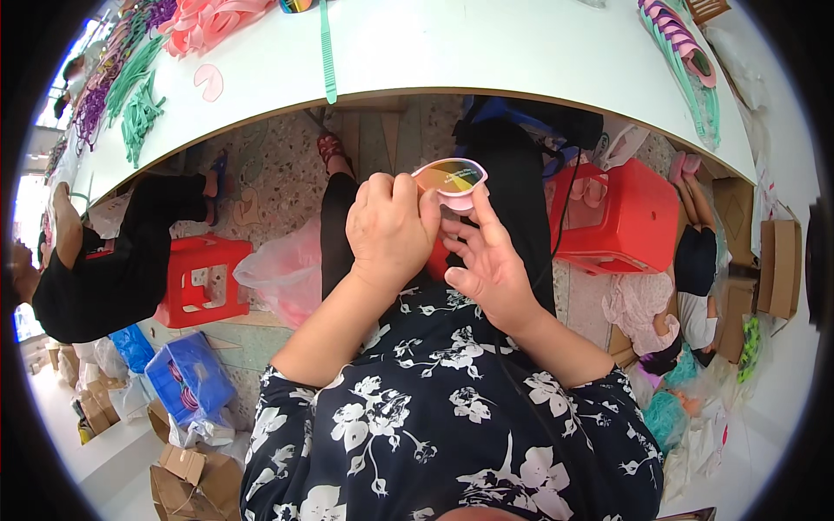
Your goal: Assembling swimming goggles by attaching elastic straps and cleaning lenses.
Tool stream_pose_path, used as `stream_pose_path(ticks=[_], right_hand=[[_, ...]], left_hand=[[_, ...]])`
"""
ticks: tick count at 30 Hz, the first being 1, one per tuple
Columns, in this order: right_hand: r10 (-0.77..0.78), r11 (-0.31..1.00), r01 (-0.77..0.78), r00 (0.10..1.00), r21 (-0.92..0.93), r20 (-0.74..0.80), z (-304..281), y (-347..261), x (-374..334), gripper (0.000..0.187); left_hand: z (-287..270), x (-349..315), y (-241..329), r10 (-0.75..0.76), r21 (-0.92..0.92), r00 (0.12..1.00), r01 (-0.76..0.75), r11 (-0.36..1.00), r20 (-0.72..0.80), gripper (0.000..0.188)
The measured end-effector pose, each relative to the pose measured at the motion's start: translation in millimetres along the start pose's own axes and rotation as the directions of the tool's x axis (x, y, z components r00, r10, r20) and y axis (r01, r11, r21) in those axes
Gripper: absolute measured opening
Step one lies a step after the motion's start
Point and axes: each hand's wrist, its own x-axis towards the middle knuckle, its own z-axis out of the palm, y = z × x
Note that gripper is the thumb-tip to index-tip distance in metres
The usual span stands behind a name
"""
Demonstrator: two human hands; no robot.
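Above my lap, my left hand [389, 227] is closed around the left end of a pair of swim goggles [453, 179], its thumb against the edge. The lens is mirrored yellow-orange with pale print, set in a pink and white frame. Part of the goggles is hidden behind the left hand. My right hand [491, 269] is turned palm inward with its fingers apart. Its index finger touches the right edge of the goggles, while its thumb stands away from them.
A white table [486, 52] curves ahead, bearing pink straps [208, 24], a teal strap [327, 61] and bundled goggles [682, 52]. Red stools [621, 217] stand on both sides. A pink plastic bag [291, 269] and a blue crate [189, 378] lie left; other people sit nearby.
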Motion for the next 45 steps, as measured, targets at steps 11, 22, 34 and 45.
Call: stream_pose_path(ticks=[11, 22, 34, 45], right_hand=[[0.383, 0.688, -0.157, 0.908, 0.708, -0.171, -26.5, 17.8, -1.7, 0.019], [-0.028, 0.997, 0.046, 0.966, 0.065, -0.259, 2.6, 1.7, 1.5, 0.036], [-0.058, 0.998, 0.047, 0.954, -0.042, -0.294, 3.9, 4.3, 1.0, 0.034], [-0.085, 0.989, 0.029, 0.916, -0.146, -0.392, 11.9, 8.6, -0.1, 0.032]], left_hand=[[-18.2, -9.4, 2.9, 0.049, -0.142, 0.999, -0.046, 0.989, 0.016, 0.034], [-27.6, -24.1, 17.7, 0.103, -0.187, 0.993, -0.092, 0.978, 0.05, 0.051], [-19.0, -27.9, 18.4, 0.135, -0.204, 0.99, -0.139, 0.969, -0.033, 0.067], [-19.7, -30.4, 21.8, 0.139, -0.229, 0.99, -0.137, 0.964, -0.008, 0.068]])
